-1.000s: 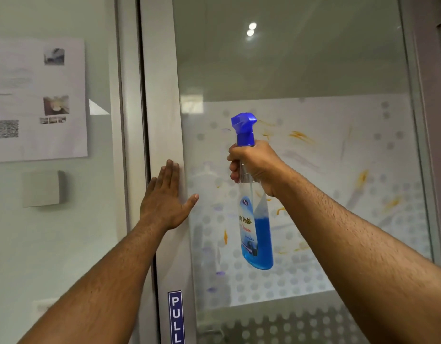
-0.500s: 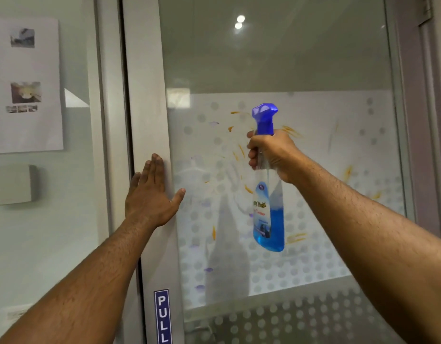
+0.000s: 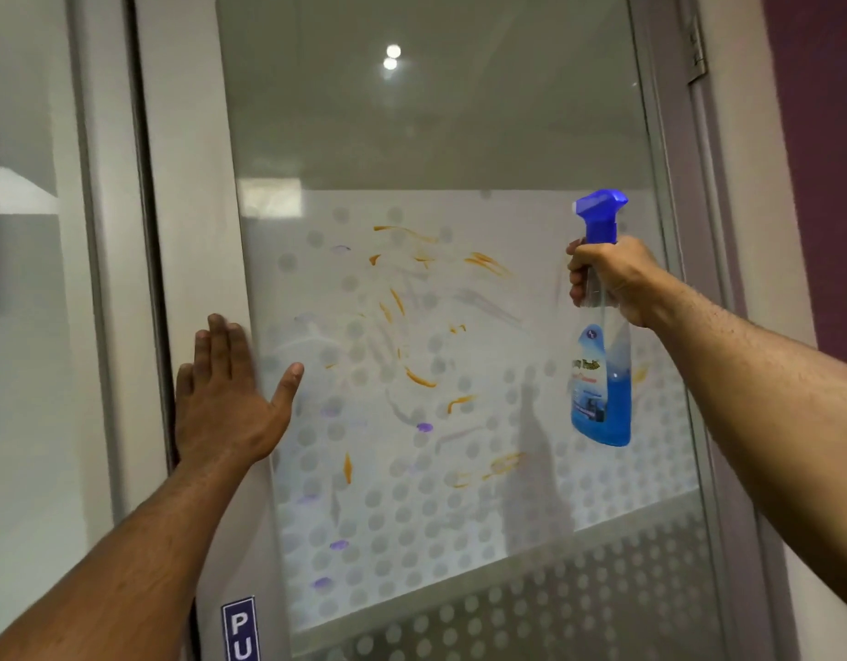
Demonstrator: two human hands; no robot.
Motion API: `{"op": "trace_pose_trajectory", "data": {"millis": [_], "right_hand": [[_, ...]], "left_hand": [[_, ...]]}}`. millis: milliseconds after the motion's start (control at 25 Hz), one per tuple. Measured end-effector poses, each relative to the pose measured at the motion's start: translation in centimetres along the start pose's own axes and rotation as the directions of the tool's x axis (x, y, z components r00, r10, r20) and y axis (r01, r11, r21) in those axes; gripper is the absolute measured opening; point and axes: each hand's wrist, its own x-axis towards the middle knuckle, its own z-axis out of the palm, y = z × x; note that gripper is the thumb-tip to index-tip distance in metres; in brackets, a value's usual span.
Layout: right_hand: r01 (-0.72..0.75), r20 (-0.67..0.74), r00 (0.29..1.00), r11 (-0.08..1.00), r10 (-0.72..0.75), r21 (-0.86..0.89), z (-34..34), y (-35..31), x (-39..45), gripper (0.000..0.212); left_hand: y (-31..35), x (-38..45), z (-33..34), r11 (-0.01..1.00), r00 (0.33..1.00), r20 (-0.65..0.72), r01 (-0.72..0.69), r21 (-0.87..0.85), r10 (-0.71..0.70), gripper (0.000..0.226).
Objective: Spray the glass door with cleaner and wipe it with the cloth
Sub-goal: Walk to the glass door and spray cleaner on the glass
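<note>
The glass door fills the view, its frosted dotted band smeared with orange and purple marks. My right hand grips the neck of a clear spray bottle with blue liquid and a blue trigger head, held upright near the glass's right side, nozzle pointing left. My left hand presses flat, fingers straight, on the door's grey left stile, thumb spread over the glass edge. No cloth is in view.
A blue PULL sticker sits low on the left stile. A fixed glass panel stands left of the door. The door's right frame with a hinge meets a purple wall.
My right hand has carried the spray bottle from the glass's middle to its right side. My view has shifted right. The left hand stays flat on the stile.
</note>
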Motion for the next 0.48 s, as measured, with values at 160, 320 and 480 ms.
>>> {"op": "trace_pose_trajectory", "data": {"millis": [160,320,480], "right_hand": [[-0.032,-0.014,0.999,0.990,0.030,-0.140,-1.3,0.9,1.5,0.021],[-0.060,-0.085,0.995,0.989,0.049,-0.132,-2.6,1.8,2.2,0.030],[-0.035,-0.064,0.998,0.990,0.026,-0.135,-3.9,2.4,2.3,0.035]], "left_hand": [[0.4,-0.3,0.0,1.000,1.000,-0.005,0.010,-0.006,-0.010,0.098],[0.1,0.0,-0.1,1.000,1.000,0.010,0.008,0.015,-0.008,0.101],[0.1,0.1,-0.1,1.000,1.000,0.010,-0.004,0.025,0.003,0.104]]}}
